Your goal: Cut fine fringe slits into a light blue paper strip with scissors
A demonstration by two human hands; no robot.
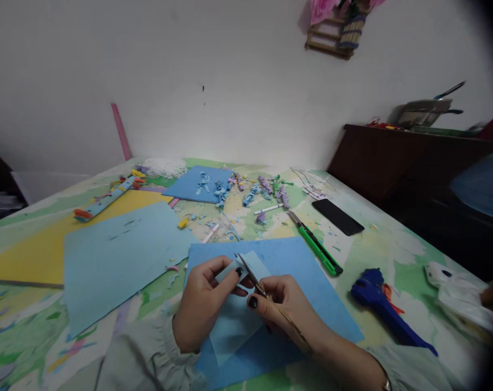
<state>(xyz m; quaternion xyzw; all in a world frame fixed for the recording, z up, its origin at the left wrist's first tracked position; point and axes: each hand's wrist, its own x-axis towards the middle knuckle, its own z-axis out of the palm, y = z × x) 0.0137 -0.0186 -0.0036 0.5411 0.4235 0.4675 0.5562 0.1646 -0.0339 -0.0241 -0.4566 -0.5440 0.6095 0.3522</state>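
- While the left fingers (231, 282) pinch a pale blue piece (229, 269) above the blue sheet (323, 304), I have the right fingers (265, 308) gripping the scissors (248, 272);
- from the right fingers, the pale blue piece lies forward and left; the left fingers are nearer;
- the scissors' long axis slants forward-left, tips slightly parted; from here I cannot tell whether they touch the piece.

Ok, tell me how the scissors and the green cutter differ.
The scissors are held in the right hand, while the cutter lies loose on the table. The scissors have gold-toned handles; the cutter's body is green and black. The scissors show two pointed blades, the cutter one straight body. Both point away from the person.
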